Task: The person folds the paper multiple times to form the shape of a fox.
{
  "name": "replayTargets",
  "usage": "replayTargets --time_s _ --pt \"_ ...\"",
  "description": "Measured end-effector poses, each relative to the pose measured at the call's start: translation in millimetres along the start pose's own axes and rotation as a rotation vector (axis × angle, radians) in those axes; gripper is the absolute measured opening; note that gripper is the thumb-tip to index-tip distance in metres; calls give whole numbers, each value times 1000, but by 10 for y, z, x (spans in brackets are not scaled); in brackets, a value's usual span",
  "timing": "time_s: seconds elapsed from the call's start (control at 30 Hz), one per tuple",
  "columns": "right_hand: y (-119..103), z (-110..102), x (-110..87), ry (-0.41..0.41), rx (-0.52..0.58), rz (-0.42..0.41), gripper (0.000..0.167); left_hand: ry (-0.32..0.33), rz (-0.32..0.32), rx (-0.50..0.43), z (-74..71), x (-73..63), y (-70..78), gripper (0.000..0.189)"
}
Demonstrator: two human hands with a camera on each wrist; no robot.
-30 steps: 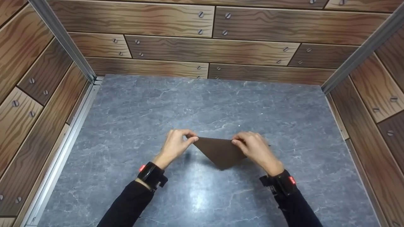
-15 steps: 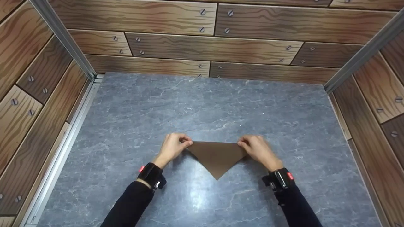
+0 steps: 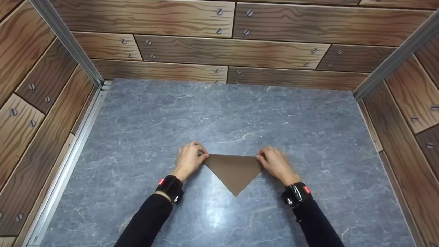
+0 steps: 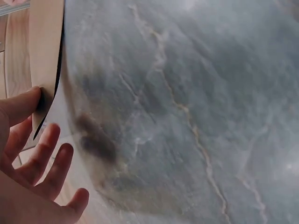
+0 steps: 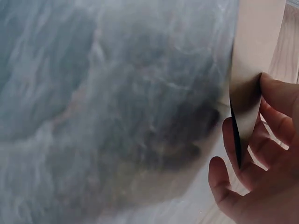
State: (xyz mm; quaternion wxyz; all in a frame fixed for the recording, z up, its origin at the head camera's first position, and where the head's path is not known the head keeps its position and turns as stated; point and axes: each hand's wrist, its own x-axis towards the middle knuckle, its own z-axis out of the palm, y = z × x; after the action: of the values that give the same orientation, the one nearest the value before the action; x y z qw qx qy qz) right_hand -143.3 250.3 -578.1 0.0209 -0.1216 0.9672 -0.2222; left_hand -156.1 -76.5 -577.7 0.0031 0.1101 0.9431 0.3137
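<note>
A brown sheet of paper [image 3: 236, 173], folded into a triangle, has its long straight edge at the far side and a point toward me. My left hand [image 3: 191, 157] pinches its left corner between thumb and finger. At the right corner, my right hand [image 3: 276, 163] pinches it the same way. Both wrist views show the paper edge-on: the paper [image 4: 46, 42] passes under the left thumb, its two layers slightly apart near the tip. In the right wrist view the layers of the paper [image 5: 254, 51] also part near the tip. Finger ends behind the paper are partly hidden.
A grey marbled tabletop [image 3: 164, 113] lies beneath the hands. Wood-patterned panels stand behind it [image 3: 192, 51] and along both sides, with metal rails at the corners. Tiny white specks dot the surface beyond the right hand.
The paper was tilted and raised to one side a second ago; now it is level and symmetric, its point nearer me. Both hands still pinch its corners and have shifted only slightly.
</note>
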Motion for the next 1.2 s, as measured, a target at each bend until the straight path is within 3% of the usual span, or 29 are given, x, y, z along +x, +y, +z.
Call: replayTargets --time_s 0.37,0.73,0.8,0.9,1.03,1.2 --pt "8 59 138 -37 -3 54 10 18 3 -13 145 56 -62 5" --pt "23 117 215 12 14 66 11 94 50 9 201 54 -85 9" --pt "28 122 220 22 24 68 10 96 86 37 205 41 -71 11" --pt "37 115 229 22 36 81 11 84 206 81 216 5 -26 15" --pt "56 97 240 13 50 110 12 -13 355 132 242 -46 65 23" --pt "86 104 256 33 61 117 11 -133 429 170 274 -91 134 31"
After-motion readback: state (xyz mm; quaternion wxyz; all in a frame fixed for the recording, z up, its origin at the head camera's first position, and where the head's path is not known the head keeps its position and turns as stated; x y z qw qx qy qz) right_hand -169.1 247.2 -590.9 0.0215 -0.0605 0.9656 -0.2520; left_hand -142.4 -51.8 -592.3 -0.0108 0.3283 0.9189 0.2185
